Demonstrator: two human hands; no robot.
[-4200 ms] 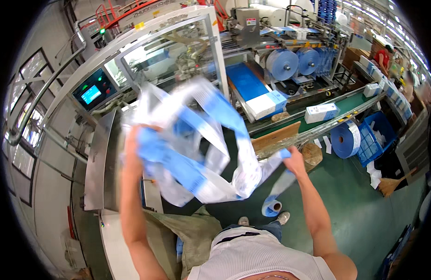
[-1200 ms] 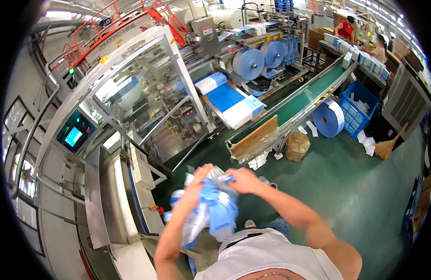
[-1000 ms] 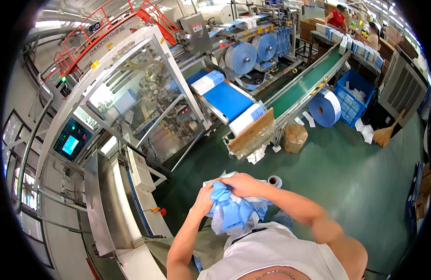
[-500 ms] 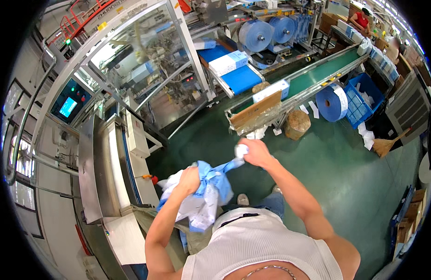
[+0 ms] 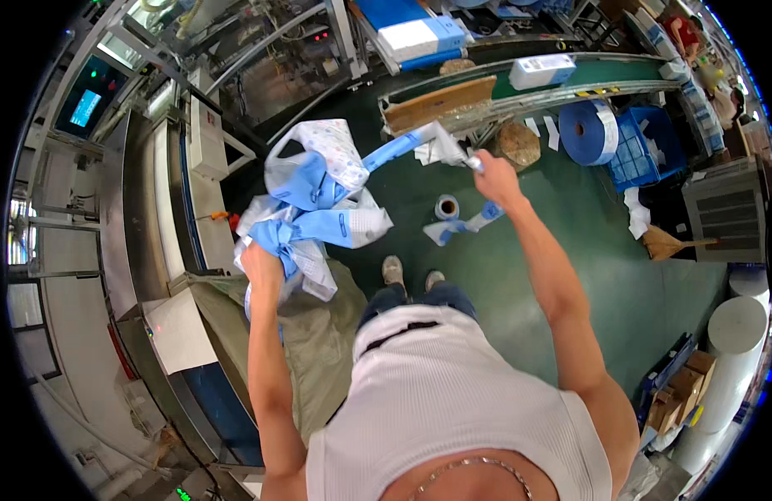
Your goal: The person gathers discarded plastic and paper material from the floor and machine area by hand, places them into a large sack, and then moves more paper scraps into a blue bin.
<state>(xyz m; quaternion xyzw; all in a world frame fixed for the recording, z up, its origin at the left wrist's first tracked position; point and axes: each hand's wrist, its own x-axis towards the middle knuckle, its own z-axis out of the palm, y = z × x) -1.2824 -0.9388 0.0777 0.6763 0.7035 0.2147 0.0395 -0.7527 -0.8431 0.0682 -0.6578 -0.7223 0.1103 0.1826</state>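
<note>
A crumpled bunch of blue-and-white plastic film [image 5: 319,179] spreads over the left side, loosely billowing. My left hand [image 5: 263,271] is closed around its lower part. From the bunch a twisted strip of the film stretches rightward to my right hand [image 5: 497,179], whose fingers are closed on its whitish end. Below that strip, a small film roll with a dark hollow core [image 5: 447,208] shows against the green floor. A loose blue-and-white film tail [image 5: 461,226] trails beside it toward my right wrist. Whether the roll rests on the floor or hangs, I cannot tell.
Ahead runs a green conveyor [image 5: 607,70] carrying a white-and-blue pack [image 5: 542,72]. A large blue film roll [image 5: 588,134], a blue crate [image 5: 647,159] and a broom [image 5: 665,243] stand right. A metal machine bench [image 5: 144,217] borders my left. Co-workers appear far right.
My hands have moved apart, the right one outward with the strip end. The film bunch has opened out and risen ahead of my left hand. The small roll has come into sight.
</note>
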